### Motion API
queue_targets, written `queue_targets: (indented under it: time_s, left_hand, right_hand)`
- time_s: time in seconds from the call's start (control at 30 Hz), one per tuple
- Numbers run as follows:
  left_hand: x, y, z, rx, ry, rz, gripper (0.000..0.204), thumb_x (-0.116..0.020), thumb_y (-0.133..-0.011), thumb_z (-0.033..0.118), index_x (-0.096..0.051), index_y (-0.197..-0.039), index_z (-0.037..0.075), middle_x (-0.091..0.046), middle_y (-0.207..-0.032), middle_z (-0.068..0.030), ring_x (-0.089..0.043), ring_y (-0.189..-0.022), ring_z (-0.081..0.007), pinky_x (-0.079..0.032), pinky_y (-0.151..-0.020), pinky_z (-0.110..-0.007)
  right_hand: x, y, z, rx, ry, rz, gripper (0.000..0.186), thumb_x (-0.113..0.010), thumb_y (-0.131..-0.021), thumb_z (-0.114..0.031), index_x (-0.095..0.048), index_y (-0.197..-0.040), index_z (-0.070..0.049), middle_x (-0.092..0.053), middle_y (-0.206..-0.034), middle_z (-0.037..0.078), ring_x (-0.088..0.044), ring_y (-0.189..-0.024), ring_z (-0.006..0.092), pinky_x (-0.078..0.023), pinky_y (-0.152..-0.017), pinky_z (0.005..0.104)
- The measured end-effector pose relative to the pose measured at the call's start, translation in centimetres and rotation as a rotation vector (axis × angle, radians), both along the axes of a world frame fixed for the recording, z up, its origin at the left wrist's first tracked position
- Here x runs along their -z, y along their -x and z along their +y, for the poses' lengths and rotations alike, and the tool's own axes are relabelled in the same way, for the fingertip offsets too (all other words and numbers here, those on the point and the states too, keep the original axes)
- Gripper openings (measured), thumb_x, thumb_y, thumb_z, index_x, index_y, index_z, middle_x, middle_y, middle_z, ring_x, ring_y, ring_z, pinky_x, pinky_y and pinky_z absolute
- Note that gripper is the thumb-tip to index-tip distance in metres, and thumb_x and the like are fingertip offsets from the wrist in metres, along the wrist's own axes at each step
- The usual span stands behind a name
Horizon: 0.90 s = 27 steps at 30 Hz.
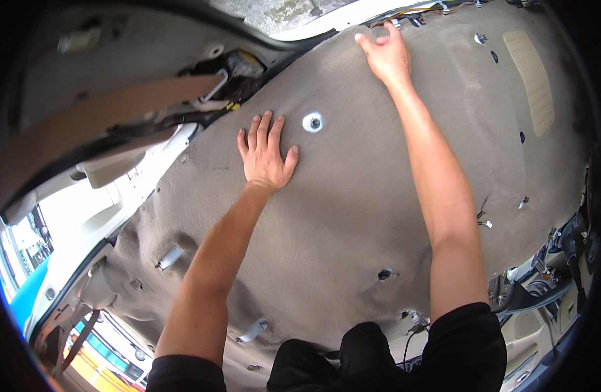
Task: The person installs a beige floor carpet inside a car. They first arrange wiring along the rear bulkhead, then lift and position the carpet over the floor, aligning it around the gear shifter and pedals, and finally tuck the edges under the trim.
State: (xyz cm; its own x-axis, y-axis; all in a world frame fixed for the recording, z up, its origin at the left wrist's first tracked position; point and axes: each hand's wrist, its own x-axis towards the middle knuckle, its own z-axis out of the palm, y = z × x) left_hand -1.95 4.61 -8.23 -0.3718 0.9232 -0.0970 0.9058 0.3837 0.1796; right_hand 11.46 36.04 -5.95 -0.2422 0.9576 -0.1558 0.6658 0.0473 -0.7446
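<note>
A large grey-brown carpet [340, 215] covers the floor of a stripped car interior. My left hand [268, 153] lies flat on it with the fingers spread, left of a round hole [312, 122] that shows bare metal and a fastener. Farther off and to the right, my right hand [387, 55] is at the carpet's far edge by the door sill. Its thumb and forefinger stand apart, the other fingers are partly curled, and nothing shows between them. Close past its fingertips, wiring [411, 14] runs along the sill.
Metal brackets [171, 257] poke through the carpet at the left and lower middle. On the right are a beige ribbed pad [529, 81] and a small white connector [487, 224]. An open door [111, 124] stands at the left. Dashboard-like parts and cables [542, 284] crowd the lower right.
</note>
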Motion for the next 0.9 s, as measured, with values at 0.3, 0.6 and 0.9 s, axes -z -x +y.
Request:
queue_targets:
  time_s: [0.3,0.6,0.9]
  left_hand:
    - [0.4,0.5,-0.7,0.035,-0.051,0.016,0.074,-0.045,-0.097,0.058,-0.041,-0.152,0.008,-0.037,-0.161,-0.0213,-0.029,-0.152,-0.0413,-0.012,-0.123,-0.063]
    - [0.8,0.4,0.1,0.023,-0.026,-0.002,0.076,-0.050,-0.091,0.055,-0.041,-0.153,0.010,-0.035,-0.162,-0.0193,-0.026,-0.153,-0.0401,-0.011,-0.123,-0.063]
    - [1.1,0.8,-0.2,0.013,-0.055,-0.023,0.077,-0.055,-0.088,0.053,-0.041,-0.152,0.011,-0.034,-0.163,-0.0185,-0.025,-0.154,-0.0389,-0.010,-0.123,-0.064]
  right_hand:
    - [-4.5,-5.0,-5.8,-0.531,-0.384,0.192,0.021,-0.074,-0.087,-0.019,-0.073,-0.102,-0.004,-0.066,-0.103,0.008,-0.065,-0.097,0.0277,-0.049,-0.087,0.0451]
    - [-3.6,-7.7,-9.6,-0.388,-0.487,0.315,0.024,-0.077,-0.080,-0.005,-0.074,-0.103,-0.009,-0.067,-0.102,0.008,-0.065,-0.103,0.0250,-0.046,-0.100,0.0465]
    - [-7.2,-7.7,-8.8,-0.657,-0.195,0.270,0.035,-0.080,-0.091,-0.042,-0.069,-0.091,-0.009,-0.075,-0.102,0.012,-0.071,-0.105,0.0314,-0.047,-0.094,0.0484]
